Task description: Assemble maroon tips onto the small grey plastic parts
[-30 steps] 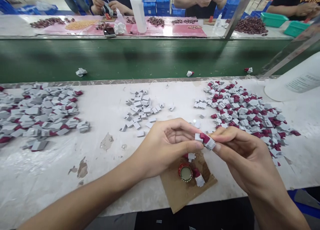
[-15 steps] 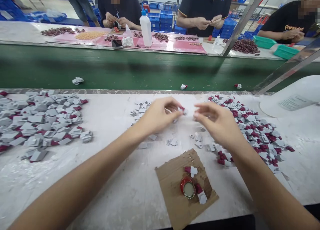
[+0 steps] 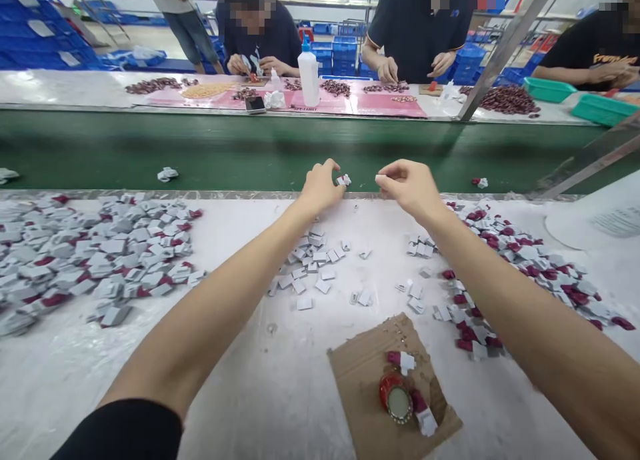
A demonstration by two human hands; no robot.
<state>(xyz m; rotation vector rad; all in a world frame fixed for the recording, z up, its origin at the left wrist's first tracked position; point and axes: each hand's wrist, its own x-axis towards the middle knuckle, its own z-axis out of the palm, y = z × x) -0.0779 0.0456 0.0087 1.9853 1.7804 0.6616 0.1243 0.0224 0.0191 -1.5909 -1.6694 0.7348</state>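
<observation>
One pale worktop [image 3: 235, 387] spreads before me, a green belt [image 3: 240, 155] along its far side; the worktop bears a left heap [image 3: 115, 253] and a right heap [image 3: 550, 271] of grey-and-maroon parts, and a cardboard square [image 3: 360, 393]; my left grip [image 3: 320, 185] and right grip [image 3: 412, 185] reach the belt, apart; a red bottle cap [image 3: 400, 402] sits on the cardboard square; a two-coloured piece [image 3: 344, 180] is at my left fingertips, a white bit [image 3: 381, 178] at my right, whether gripped I cannot tell

Hands [image 3: 321, 187] now at green belt [image 3: 240, 150]
</observation>
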